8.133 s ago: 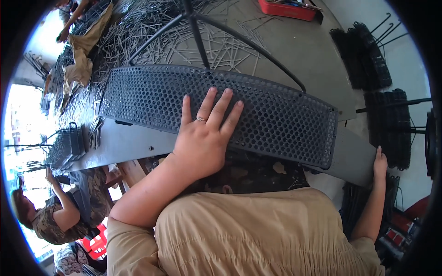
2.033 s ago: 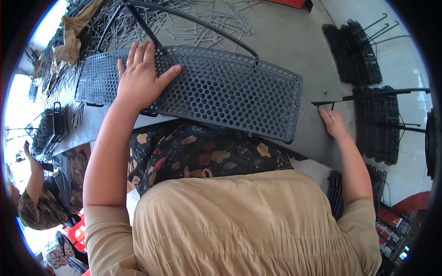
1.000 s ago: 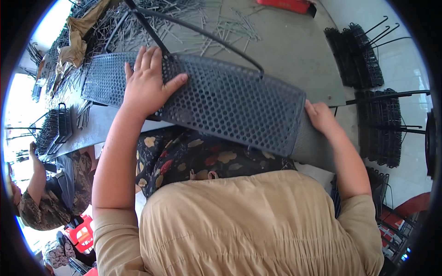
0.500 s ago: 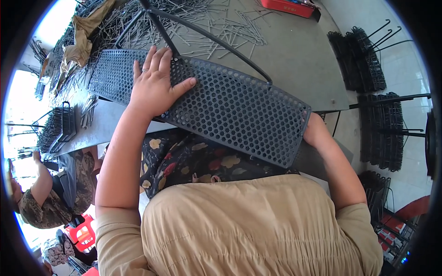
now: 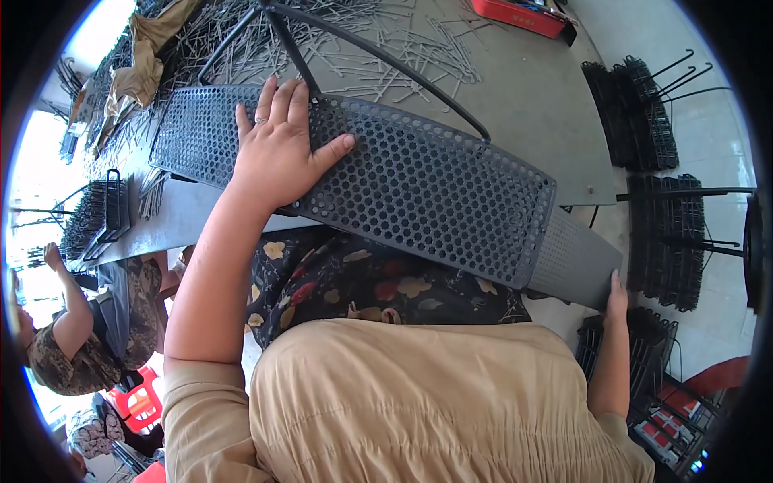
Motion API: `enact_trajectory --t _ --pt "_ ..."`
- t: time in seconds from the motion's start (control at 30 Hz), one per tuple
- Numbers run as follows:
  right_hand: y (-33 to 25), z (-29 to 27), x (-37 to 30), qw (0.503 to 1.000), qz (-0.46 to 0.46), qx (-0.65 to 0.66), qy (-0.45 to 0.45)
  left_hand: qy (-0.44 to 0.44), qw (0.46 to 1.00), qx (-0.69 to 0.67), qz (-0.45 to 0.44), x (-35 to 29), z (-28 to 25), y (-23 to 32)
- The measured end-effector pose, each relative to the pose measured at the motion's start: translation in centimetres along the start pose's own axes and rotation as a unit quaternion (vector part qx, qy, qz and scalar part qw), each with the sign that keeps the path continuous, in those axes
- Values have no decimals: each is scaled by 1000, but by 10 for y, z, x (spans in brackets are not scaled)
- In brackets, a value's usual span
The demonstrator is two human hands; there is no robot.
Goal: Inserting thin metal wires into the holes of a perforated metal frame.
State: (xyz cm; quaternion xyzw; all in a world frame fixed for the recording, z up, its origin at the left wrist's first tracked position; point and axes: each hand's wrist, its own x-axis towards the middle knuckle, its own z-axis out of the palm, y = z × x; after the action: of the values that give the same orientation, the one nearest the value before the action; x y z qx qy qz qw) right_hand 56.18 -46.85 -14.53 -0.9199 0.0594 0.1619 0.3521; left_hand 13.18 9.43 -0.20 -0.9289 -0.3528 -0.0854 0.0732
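A long dark perforated panel (image 5: 435, 189) lies slantwise across my front, over the table edge, with dark metal bars (image 5: 378, 68) rising from its far side. My left hand (image 5: 278, 161) rests flat on its left-centre part, fingers stretched and thumb apart. From under its right end a grey panel with small holes (image 5: 576, 258) sticks out and narrows to the right. My right hand (image 5: 617, 299) is at this grey panel's far right end, closed on the edge; its other fingers are hidden. A patterned dark cloth (image 5: 362, 274) covers my lap below the panels.
Many loose metal rods (image 5: 403, 64) lie on the grey table (image 5: 531, 105), with brown paper (image 5: 145, 64) at far left. A red box (image 5: 523, 18) stands at the far edge. Racks of black metal parts (image 5: 668, 241) line the right. Another person (image 5: 113, 322) sits at left.
My right hand has moved right and nearer, from the perforated panel's right end to the grey panel's end, which now shows more. The perforated panel has shifted slightly right; my left hand stays on it.
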Motion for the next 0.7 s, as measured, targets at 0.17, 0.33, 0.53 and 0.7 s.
enact_trajectory --t 0.17,0.33,0.53,0.7 --pt "-70 28 -53 990 -36 88 -107 -1 1000 -8 4 -2 1 -10" --pt "-54 24 -58 989 -34 111 -87 -1 1000 -2 12 2 2 -8" --pt "-10 19 -74 987 39 140 -62 2 1000 -3 -1 1 3 -4" --pt "-50 14 -91 991 8 108 -78 2 1000 -15 -17 1 3 -6"
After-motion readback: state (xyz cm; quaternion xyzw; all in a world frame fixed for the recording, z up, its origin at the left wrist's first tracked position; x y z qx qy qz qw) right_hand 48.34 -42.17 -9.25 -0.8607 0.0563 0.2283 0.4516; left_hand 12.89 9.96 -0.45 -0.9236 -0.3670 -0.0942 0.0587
